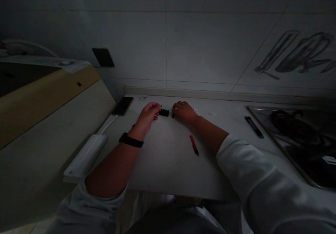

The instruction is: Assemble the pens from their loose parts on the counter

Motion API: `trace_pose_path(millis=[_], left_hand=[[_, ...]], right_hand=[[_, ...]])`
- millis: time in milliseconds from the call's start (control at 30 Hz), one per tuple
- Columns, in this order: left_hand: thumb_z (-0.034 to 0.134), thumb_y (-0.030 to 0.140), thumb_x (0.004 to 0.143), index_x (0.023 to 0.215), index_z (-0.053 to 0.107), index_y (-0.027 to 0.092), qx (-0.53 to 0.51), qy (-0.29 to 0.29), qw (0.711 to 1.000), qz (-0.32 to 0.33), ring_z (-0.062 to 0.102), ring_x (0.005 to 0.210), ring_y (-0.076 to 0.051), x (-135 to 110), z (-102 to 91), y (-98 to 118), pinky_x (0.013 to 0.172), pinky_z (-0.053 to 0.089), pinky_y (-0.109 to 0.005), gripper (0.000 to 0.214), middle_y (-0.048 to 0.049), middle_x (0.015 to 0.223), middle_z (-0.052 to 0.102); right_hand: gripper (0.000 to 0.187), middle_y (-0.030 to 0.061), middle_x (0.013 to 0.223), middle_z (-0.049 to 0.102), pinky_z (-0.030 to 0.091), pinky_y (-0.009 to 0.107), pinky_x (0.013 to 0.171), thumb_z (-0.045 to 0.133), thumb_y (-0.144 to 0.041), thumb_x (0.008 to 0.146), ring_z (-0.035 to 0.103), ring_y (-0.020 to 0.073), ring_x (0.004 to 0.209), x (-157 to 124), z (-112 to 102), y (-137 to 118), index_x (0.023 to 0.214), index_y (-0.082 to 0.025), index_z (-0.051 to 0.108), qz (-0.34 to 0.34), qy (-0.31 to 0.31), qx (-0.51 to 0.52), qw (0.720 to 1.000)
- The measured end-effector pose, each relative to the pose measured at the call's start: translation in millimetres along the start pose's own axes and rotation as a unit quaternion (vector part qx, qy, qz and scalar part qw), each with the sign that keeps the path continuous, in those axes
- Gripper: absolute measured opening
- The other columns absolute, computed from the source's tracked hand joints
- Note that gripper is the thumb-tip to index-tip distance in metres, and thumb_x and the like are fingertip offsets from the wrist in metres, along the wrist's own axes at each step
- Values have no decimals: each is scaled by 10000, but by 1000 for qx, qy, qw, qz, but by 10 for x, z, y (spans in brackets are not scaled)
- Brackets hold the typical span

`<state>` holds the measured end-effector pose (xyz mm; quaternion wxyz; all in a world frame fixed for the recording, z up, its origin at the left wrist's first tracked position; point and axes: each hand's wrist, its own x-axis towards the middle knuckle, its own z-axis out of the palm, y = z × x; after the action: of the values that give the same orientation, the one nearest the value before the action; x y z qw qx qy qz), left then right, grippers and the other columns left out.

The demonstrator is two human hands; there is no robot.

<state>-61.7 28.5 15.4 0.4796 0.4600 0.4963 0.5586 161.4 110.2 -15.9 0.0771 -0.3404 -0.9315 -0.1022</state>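
Note:
A small black ribbed object (pixel 164 112) lies on the white table (pixel 162 164) between my two hands. My left hand (pixel 148 115), with a black band on the wrist, hovers just left of it with fingers curled into a pinch. My right hand (pixel 183 111) rests on the table just right of it, fingers curled and pinching a small dark piece at its left side. What either hand holds is too small and dark to name. A red and black pen (pixel 194 145) lies on the table near my right forearm.
A dark phone (pixel 123 105) lies at the table's back left corner, cabled to a white power strip (pixel 85 155) along the left edge. Another pen (pixel 254 126) lies right of the hands. A dark tray (pixel 301 139) holding cables sits at far right. A tiled wall stands behind.

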Motion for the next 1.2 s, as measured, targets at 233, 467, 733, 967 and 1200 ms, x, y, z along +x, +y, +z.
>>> trace_pose_path(millis=[233,467,733,967,1200], left_hand=[[747,400,757,898,636,213,8,-18,1000,1,539,662,-105,-2,15,-59,540,384,-203,259,-25,868,642],[780,379,722,888,646,200,-8,-35,999,-8,527,649,-95,-30,74,-86,535,379,-193,278,-12,838,629],[755,283,709,901,648,194,-33,-134,989,-57,535,640,-94,-262,344,-168,537,389,-201,237,4,805,609],[779,288,710,910,632,186,-35,-155,985,-69,556,669,-102,-296,412,-243,599,439,-228,269,0,824,630],[823,331,732,950,649,175,5,-169,984,-56,569,699,-112,-264,364,-318,620,442,-248,319,-14,857,647]], right_hand=[[272,149,1311,665,351,420,978,543,-217,1025,525,299,1196,-17,-32,29,1187,-197,761,-42,-14,-13,999],[260,138,1145,723,394,350,884,508,-261,1041,621,248,1021,-283,-345,-80,1214,-167,677,52,38,55,996],[218,63,999,758,451,297,752,579,-308,1000,668,190,816,-930,-427,-158,1161,-230,703,158,129,213,956],[195,55,970,772,552,332,796,634,-311,947,722,195,845,-1036,-85,-267,1115,-233,694,213,205,382,876],[152,54,979,762,592,361,815,692,-300,898,729,198,845,-1082,8,-300,1036,-237,688,200,228,408,861]])
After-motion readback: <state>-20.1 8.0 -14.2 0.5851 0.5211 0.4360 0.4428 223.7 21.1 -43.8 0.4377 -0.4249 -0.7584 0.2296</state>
